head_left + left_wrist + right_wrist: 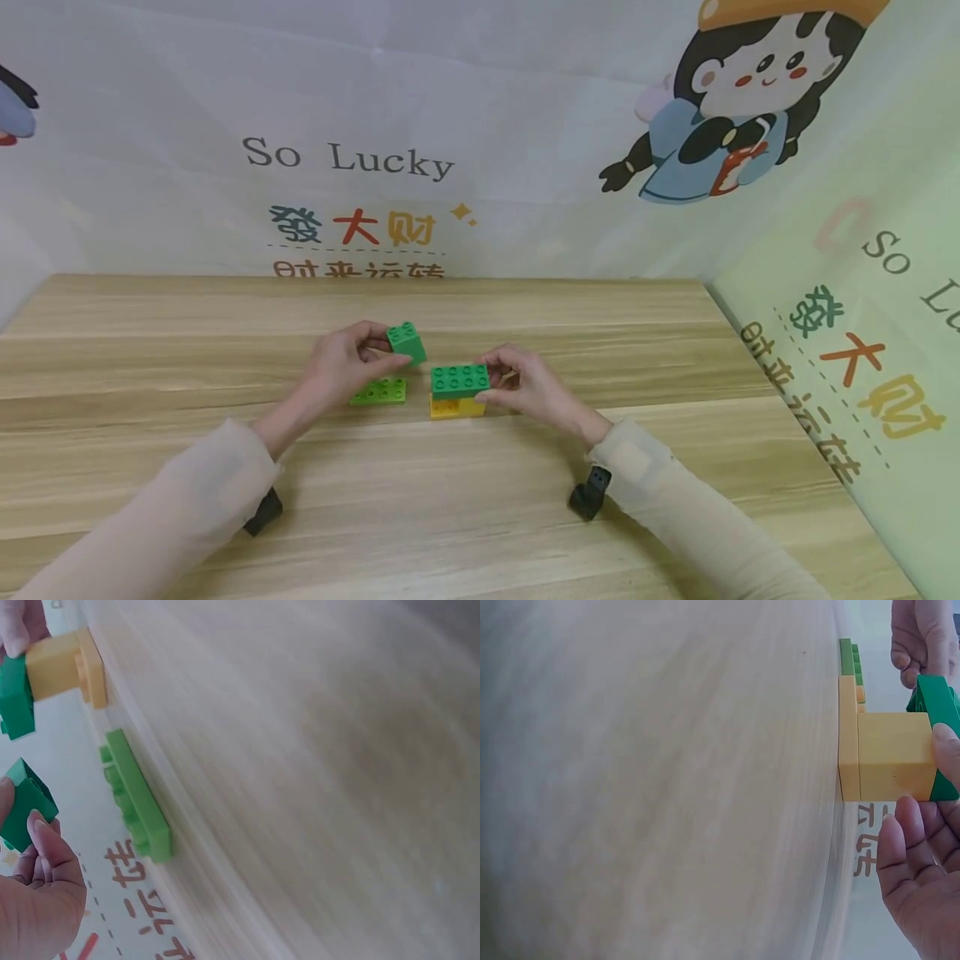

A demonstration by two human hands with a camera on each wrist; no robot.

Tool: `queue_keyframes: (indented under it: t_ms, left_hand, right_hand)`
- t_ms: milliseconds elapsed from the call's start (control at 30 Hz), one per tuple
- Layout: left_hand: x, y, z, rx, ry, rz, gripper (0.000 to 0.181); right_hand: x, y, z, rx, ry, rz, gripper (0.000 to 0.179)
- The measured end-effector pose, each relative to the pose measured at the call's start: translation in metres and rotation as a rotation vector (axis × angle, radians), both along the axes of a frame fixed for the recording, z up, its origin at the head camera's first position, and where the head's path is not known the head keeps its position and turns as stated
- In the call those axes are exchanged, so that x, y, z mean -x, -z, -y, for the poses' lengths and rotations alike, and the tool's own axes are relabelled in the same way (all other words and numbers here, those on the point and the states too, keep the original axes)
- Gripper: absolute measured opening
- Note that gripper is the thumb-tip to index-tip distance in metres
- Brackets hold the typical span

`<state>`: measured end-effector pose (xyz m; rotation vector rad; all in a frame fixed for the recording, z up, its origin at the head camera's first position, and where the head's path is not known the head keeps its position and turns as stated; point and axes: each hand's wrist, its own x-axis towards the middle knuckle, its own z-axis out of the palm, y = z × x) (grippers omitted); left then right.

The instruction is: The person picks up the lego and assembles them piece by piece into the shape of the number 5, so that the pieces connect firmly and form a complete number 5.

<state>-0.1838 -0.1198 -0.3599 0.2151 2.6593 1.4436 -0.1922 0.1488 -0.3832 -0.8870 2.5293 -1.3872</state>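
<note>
My left hand pinches a small dark green toy brick between thumb and fingers, tilted and raised above the table. To its right, my right hand grips the right end of a longer green brick with several studs on top. That brick sits on a tall yellow brick, which stands at one end of a flat yellow brick. Under the green brick's left half there is a gap. A flat light green brick lies on the table just below my left hand, beside the yellow stack.
The wooden table runs back to a pale printed backdrop with lettering and cartoon figures. A second printed sheet borders the right side. A dark wrist camera hangs under the right sleeve, and another under the left.
</note>
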Motion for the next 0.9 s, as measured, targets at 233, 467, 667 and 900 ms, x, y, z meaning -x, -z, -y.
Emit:
queue_keyframes:
  t_ms: [233,467,667,900]
  left_hand:
    - [-0.008,-0.004,-0.008,-0.015,0.015,-0.067,0.044]
    - [-0.012,-0.007,-0.012,-0.027,0.027,-0.077,0.042]
    - [-0.014,-0.010,-0.017,-0.028,0.040,-0.084,0.045]
    - [-0.014,-0.010,-0.025,-0.044,0.054,-0.093,0.043]
  right_hand:
    - [0.001,0.001,0.000,0.023,0.004,0.031,0.035]
    - [0.001,0.003,-0.002,0.035,0.008,0.075,0.035]
    - [0.001,0.005,-0.002,0.043,0.012,0.097,0.035]
    - [0.000,0.004,-0.002,0.044,0.017,0.110,0.034]
